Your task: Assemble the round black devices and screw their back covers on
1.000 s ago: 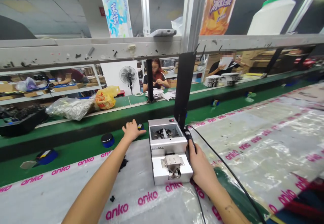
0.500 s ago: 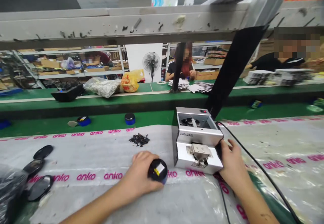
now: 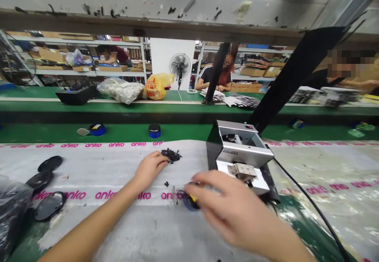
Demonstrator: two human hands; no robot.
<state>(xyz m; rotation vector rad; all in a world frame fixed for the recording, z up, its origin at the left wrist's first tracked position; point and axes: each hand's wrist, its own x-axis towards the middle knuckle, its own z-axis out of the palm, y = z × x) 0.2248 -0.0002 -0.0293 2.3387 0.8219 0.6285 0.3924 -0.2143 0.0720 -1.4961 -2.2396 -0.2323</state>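
My left hand [image 3: 151, 168] reaches to a pile of small black pieces [image 3: 172, 155], its fingertips drawn together at the near edge; what they pinch is hidden. One or two loose black bits [image 3: 166, 184] lie nearer. A round blue-and-black unit [image 3: 191, 202] with a yellow part inside is on the plastic sheeting, with a thin disc [image 3: 174, 195] on edge beside it. My right hand [image 3: 229, 204], blurred, has its fingers closed at the unit's right side, partly covering it. Behind the right hand stands a silver and black tabletop machine [image 3: 244, 153].
Black round covers [image 3: 50, 206] and a dark plastic bag [image 3: 12, 218] lie at left. Two more blue-and-black units [image 3: 154, 130] sit on the green belt [image 3: 127, 132] beyond. A black cable [image 3: 310, 206] runs right of the machine. A metal beam [image 3: 118, 5] spans above; co-workers sit opposite.
My left hand has let go of the round unit and moved up to the black pile. My right hand has left the machine's side and come to the unit. The view has shifted slightly.
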